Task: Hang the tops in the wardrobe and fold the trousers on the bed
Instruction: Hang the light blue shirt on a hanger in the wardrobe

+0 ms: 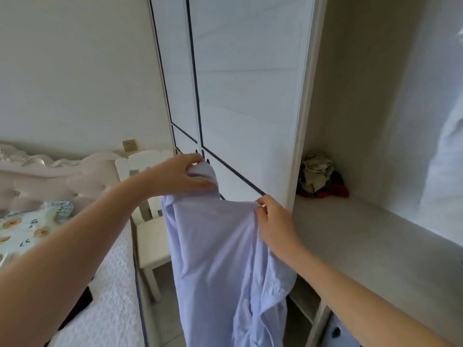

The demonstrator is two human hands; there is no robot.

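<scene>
Lying along the left edge, the bed (110, 284) is covered with a white quilted spread and backed by a pale tufted headboard (50, 176). A flower-patterned pillow (30, 229) rests near its head. A small white chair (152, 244) stands just beside the bed, against the wall below a socket (129, 145).

The left hand (175, 176) reaches forward at the level of the chair back. Its fingers and thumb are curled round the bunched upper end of a lilac top (220, 259). The top hangs in the air in front of the closed wardrobe doors (245, 96), which are white with dark trim, and its lower part falls in loose folds towards the floor. The right hand (273, 226) pinches the shoulder edge of the top between thumb and fingertips, slightly lower than the left hand. Whether a hanger is inside the top cannot be told.

To the right, the wardrobe stands open over a wide pale shelf (363, 234). A crumpled pile of clothes (320, 176) sits in its back corner. At the far right edge hangs a blurred white garment (446, 159).
</scene>
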